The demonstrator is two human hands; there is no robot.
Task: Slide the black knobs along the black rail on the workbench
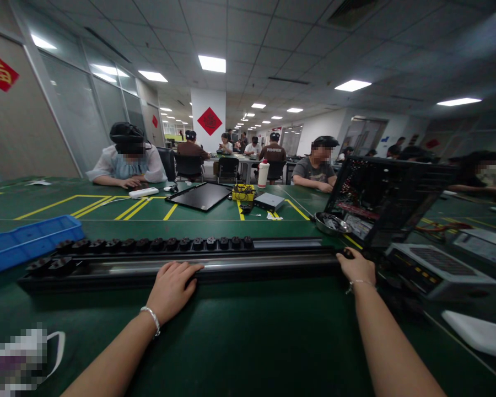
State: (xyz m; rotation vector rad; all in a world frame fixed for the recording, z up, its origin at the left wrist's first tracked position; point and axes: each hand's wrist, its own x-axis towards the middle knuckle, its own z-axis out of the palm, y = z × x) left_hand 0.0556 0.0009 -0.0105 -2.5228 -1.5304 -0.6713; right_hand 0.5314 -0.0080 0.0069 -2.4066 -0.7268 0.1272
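A long black power track (268, 266) with a shiny metal strip lies across the green table in front of me. My left hand (176, 289) rests on its near edge, fingers stretched out over the strip. At the track's right end my right hand (357, 269) is closed around a small black piece (347, 253), partly hidden by the fingers. Behind lies a second track (287, 243), with a row of black socket modules (184, 243) along its left and middle part. Two more socket modules (62, 264) sit at the near track's left end.
A blue tray (33, 242) stands at left. To the right are an open computer case (388, 193), a metal bowl (329, 223) and a power supply unit (442, 270). A black panel (200, 196) lies further back. Co-workers sit across the table.
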